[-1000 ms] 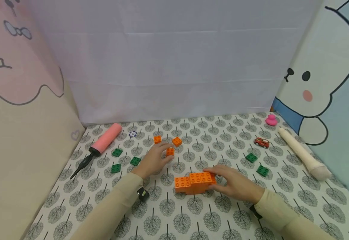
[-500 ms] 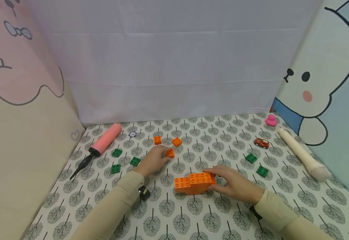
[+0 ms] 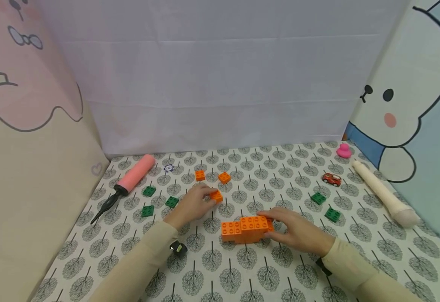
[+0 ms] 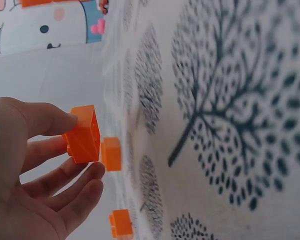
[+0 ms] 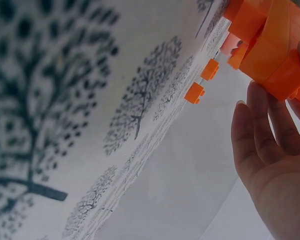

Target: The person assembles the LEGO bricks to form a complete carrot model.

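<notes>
My left hand (image 3: 193, 204) pinches a small orange building brick (image 3: 217, 196) between thumb and fingers. In the left wrist view this brick (image 4: 82, 135) is tilted, its studs facing the lower fingers. Nearer to me lies a stepped block of joined orange bricks (image 3: 247, 230), higher in its middle. My right hand (image 3: 299, 230) grips its right end, thumb on the near side and fingers on the far side. That end is partly hidden by the fingers. In the right wrist view, the fingertips touch the joined bricks (image 5: 275, 55).
Two loose orange bricks (image 3: 200, 175) (image 3: 224, 177) lie beyond the left hand. Several green bricks (image 3: 172, 201) lie at left and right. A pink pump (image 3: 131, 176) is far left. A toy car (image 3: 331, 179), pink duck (image 3: 344, 150) and pale club-shaped object (image 3: 384, 193) lie right.
My left fingers have come together on the small orange brick, which has shifted slightly towards me and turned. The right hand and the joined bricks have stayed in place.
</notes>
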`<state>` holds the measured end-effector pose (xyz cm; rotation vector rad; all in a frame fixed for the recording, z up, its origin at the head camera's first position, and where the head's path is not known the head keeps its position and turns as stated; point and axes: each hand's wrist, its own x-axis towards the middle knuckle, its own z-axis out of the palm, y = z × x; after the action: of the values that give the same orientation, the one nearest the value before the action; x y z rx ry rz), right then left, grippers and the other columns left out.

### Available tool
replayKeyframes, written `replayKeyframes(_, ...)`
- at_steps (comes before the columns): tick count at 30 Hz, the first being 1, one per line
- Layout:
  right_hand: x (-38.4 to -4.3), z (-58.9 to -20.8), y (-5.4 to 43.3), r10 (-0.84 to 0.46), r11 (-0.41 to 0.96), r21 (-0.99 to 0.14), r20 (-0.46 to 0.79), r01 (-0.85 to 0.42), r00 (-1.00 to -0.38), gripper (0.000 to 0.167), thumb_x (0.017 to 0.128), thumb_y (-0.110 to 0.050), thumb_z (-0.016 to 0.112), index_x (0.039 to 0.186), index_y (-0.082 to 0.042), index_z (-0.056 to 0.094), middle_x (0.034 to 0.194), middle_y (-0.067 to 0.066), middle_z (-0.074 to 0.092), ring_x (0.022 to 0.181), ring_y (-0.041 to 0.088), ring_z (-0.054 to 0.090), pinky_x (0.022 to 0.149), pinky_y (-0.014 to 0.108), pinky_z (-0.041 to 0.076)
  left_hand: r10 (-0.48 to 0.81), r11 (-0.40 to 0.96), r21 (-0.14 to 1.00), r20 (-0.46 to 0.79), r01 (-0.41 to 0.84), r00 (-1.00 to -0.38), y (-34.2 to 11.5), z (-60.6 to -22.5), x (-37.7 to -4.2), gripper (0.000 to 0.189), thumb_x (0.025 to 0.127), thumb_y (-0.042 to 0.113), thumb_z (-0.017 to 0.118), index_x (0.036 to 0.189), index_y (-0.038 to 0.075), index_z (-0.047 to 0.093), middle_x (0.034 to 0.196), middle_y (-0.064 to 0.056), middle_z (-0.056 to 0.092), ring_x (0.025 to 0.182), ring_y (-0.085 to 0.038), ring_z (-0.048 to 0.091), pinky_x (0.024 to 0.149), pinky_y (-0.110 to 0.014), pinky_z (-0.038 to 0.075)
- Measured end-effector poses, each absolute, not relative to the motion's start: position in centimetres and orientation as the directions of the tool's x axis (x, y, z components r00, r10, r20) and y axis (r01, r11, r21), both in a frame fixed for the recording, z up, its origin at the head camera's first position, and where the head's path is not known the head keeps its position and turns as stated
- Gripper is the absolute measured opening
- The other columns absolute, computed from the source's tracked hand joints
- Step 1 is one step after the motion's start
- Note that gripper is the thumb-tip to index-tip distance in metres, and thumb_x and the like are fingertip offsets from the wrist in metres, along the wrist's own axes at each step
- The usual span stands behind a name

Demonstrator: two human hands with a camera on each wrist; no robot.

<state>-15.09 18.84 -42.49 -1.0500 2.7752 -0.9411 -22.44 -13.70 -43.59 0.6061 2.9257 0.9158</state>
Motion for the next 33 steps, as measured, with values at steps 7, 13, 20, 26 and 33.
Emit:
replayKeyframes(7,-15.1,-42.5,18.9,-0.612,0.581,-0.555,0.185,-0.595,-0.769,0.056,0.091,-0.040,0.071,0.143,-0.026,0.054,0.134,-0.004,0.061,0.121,0.017,0.058,0.103,0.048,0.050,0.402,0.649,0.620,0.211,0.440,-0.891,-13.8,-42.6,-19.0,0.039,0.091,0.019,0.071,0.129,0.011,0.067,0.121,0.000,0.062,0.107,-0.020,0.061,0.091,-0.035,0.056)
replayKeyframes(13,-15.0,-42.6,18.9,-0.619,0.569,-0.566,0.184,-0.597,-0.764,0.055,0.092,-0.039,0.071,0.143,-0.024,0.054,0.134,-0.004,0.061,0.120,0.017,0.058,0.102,0.047,0.050,0.481,0.535,0.617,0.340,0.578,-0.808,-13.4,-42.2,-16.5,0.037,0.090,0.016,0.073,0.127,0.010,0.068,0.123,0.001,0.062,0.117,-0.017,0.058,0.098,-0.037,0.053)
replayKeyframes(20,-15.0,-42.7,18.9,-0.613,0.568,-0.566,0.193,-0.597,-0.766,0.055,0.091,-0.036,0.072,0.142,-0.025,0.055,0.135,-0.001,0.061,0.122,0.021,0.058,0.103,0.050,0.049,0.568,0.438,0.593,0.399,0.675,-0.719,-12.5,-42.1,-15.1,0.037,0.092,0.017,0.072,0.128,0.010,0.067,0.124,0.003,0.061,0.115,-0.013,0.058,0.099,-0.030,0.053)
replayKeyframes(26,-15.0,-42.7,18.9,-0.614,0.566,-0.566,0.197,-0.600,-0.764,0.055,0.091,-0.037,0.072,0.142,-0.023,0.055,0.134,-0.002,0.061,0.121,0.020,0.058,0.103,0.050,0.049,0.592,0.452,0.600,0.353,0.660,-0.725,-11.8,-42.4,-14.6,0.036,0.094,0.020,0.070,0.129,0.012,0.067,0.127,0.003,0.061,0.118,-0.013,0.057,0.101,-0.031,0.051)
replayKeyframes(33,-15.2,-42.6,18.9,-0.623,0.555,-0.557,0.214,-0.618,-0.752,0.055,0.092,-0.038,0.071,0.142,-0.023,0.055,0.132,-0.004,0.062,0.118,0.016,0.059,0.101,0.047,0.051,0.590,0.441,0.605,0.362,0.663,-0.722,-11.5,-42.5,-14.5,0.037,0.093,0.020,0.070,0.129,0.012,0.067,0.128,0.003,0.060,0.118,-0.013,0.058,0.100,-0.030,0.051)
